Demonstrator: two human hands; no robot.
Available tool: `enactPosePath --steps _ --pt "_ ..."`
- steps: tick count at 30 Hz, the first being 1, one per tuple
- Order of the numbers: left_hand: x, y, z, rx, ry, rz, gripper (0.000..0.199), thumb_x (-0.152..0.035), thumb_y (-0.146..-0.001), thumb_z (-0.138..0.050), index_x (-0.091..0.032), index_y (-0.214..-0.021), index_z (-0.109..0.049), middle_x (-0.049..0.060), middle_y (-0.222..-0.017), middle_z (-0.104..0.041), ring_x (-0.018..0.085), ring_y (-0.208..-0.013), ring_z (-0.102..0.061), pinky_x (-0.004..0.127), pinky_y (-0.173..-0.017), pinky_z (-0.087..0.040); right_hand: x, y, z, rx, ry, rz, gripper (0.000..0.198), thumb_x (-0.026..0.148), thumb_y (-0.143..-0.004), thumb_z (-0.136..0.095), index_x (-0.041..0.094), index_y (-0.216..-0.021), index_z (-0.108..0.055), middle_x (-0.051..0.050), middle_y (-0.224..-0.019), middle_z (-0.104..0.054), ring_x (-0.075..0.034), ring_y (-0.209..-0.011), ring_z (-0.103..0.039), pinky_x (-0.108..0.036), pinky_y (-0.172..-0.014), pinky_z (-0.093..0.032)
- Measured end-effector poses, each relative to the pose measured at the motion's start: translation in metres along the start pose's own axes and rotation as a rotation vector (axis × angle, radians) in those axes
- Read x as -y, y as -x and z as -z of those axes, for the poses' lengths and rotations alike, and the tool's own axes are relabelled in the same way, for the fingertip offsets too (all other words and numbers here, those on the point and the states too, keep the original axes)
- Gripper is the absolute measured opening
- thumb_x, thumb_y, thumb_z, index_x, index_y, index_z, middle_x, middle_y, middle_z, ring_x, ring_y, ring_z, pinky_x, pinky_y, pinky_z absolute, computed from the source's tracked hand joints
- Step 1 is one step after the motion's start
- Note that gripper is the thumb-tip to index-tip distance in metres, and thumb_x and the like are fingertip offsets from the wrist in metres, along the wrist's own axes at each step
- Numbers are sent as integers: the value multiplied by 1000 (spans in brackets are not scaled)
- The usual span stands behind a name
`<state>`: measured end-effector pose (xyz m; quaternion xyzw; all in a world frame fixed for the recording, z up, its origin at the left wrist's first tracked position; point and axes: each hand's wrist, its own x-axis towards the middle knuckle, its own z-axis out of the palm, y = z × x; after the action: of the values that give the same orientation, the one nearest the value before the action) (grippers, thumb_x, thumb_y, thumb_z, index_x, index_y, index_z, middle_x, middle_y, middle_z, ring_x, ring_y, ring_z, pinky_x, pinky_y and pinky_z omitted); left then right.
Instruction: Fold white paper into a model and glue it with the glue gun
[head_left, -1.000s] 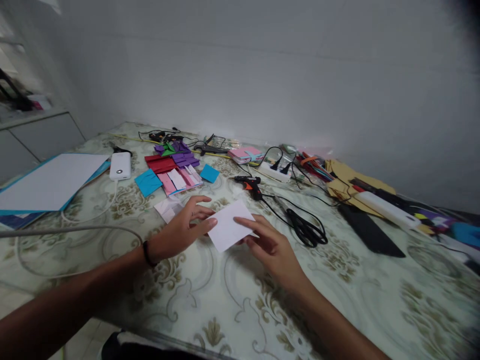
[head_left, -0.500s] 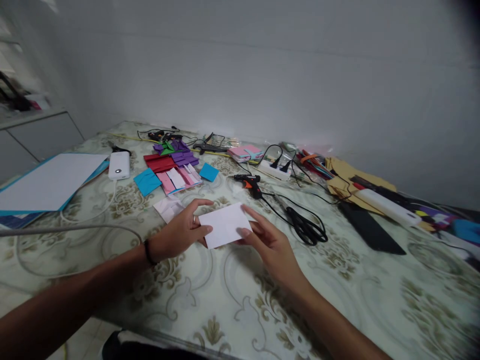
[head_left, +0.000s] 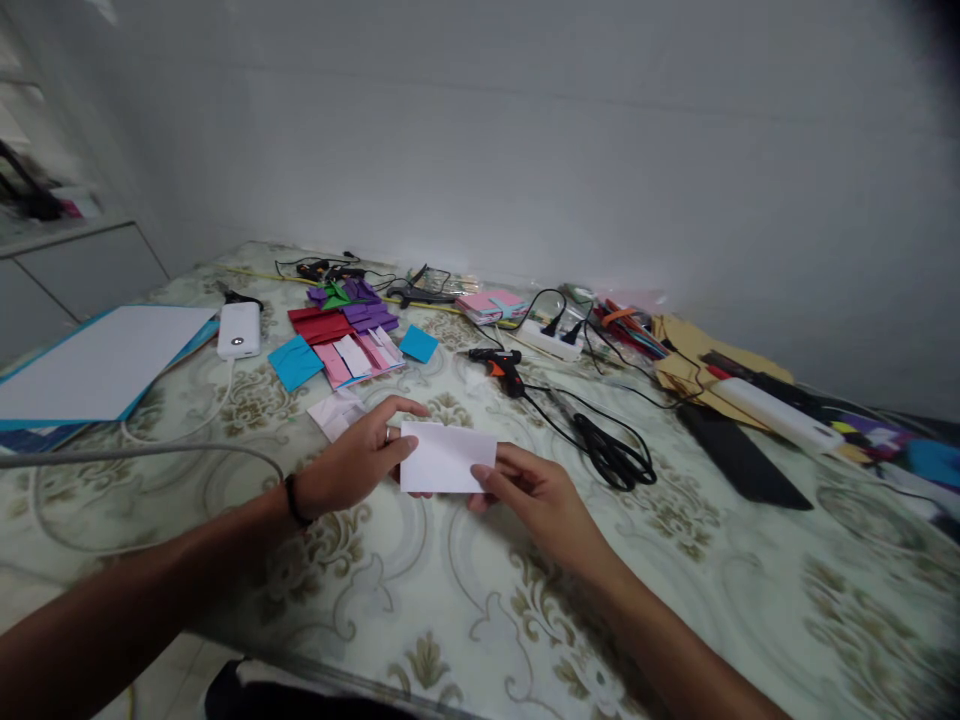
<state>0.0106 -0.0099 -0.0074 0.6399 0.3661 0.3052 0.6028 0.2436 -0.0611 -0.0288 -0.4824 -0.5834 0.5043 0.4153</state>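
A white rectangular piece of paper (head_left: 448, 458) is held level above the tablecloth between both hands. My left hand (head_left: 367, 458) pinches its left end, thumb on top and fingers underneath, with the index finger raised off the paper. At the right end my right hand (head_left: 529, 488) grips it, thumb on the face and fingers partly hidden behind. Just beyond the left hand lies a folded white paper (head_left: 330, 412). Folded pink and white papers (head_left: 358, 358) and two blue paper squares (head_left: 295, 362) rest farther back.
A hot glue gun (head_left: 499, 366) with a coiled black cord (head_left: 611, 450) lies right of centre. Behind it is a white power strip (head_left: 550, 340). White sheets (head_left: 105, 362) and a white power bank (head_left: 239, 330) are on the left, a black flat object (head_left: 742, 455) on the right.
The white paper has turned from a slant to nearly straight, its right end dropping lower. My right hand's fingers have shifted down along its right edge; the left hand has barely moved.
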Motion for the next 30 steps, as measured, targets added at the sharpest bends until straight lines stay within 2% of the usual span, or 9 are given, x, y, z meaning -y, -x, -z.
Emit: enactPosePath --steps 5,9,15,17,19,22,27,30 --pt "-6 1 1 -60 23 -12 24 -31 -89 -57 -19 -110 -55 -3 -71 -58 13 -62 -59 22 -56 -49 -1 1 1 -67 -28 25 30 39 -88 -71 18 -109 -75 -1 -68 -73 -15 -63 -66 -27 -67 -52" --pt "-6 1 1 -84 44 -61 24 -33 -89 -59 -18 -107 -54 -4 -65 -58 12 -59 -58 21 -56 -50 3 2 1 -117 -90 55 27 38 -85 -74 18 -102 -78 -1 -63 -72 -15 -58 -65 -28 -64 -54" --pt "-3 0 2 -110 57 -137 23 -32 -88 -65 -18 -102 -53 -4 -63 -62 11 -58 -63 19 -54 -51 -1 1 2 -176 -152 96 25 34 -82 -77 22 -104 -80 -1 -60 -72 -15 -56 -65 -30 -62 -55" --pt "-3 0 2 -111 59 -149 20 -32 -89 -64 -17 -100 -55 -4 -62 -62 12 -57 -66 20 -55 -53 -2 1 3 -186 -166 114 20 32 -83 -77 25 -101 -81 -2 -68 -75 -16 -60 -67 -31 -64 -56" --pt "-4 0 2 -97 58 -154 17 -31 -90 -63 -17 -98 -57 -3 -62 -64 13 -58 -68 23 -56 -56 -2 1 4 -186 -164 148 15 30 -84 -75 28 -97 -82 -4 -90 -79 -16 -64 -68 -32 -67 -57" --pt "-3 0 1 -91 60 -163 15 -31 -89 -63 -17 -93 -59 -2 -64 -66 17 -59 -72 28 -58 -61 -1 2 5 -166 -151 201 13 31 -88 -70 29 -93 -82 -6 -118 -73 -18 -77 -69 -34 -73 -57" --pt "1 3 1 -145 -127 -234 10 -25 -91 -59 -16 -92 -63 1 -72 -70 18 -65 -74 25 -58 -58 -5 0 5 -119 -228 187 12 31 -88 -70 28 -92 -81 -7 -124 -69 -23 -107 -64 -33 -86 -51" --pt "0 5 1 -179 -358 -340 13 -21 -92 -56 -17 -93 -68 3 -80 -74 15 -68 -73 21 -60 -54 -5 -2 2 -197 -259 121 10 31 -77 -82 25 -85 -79 -5 -119 -66 -20 -102 -61 -28 -81 -48"
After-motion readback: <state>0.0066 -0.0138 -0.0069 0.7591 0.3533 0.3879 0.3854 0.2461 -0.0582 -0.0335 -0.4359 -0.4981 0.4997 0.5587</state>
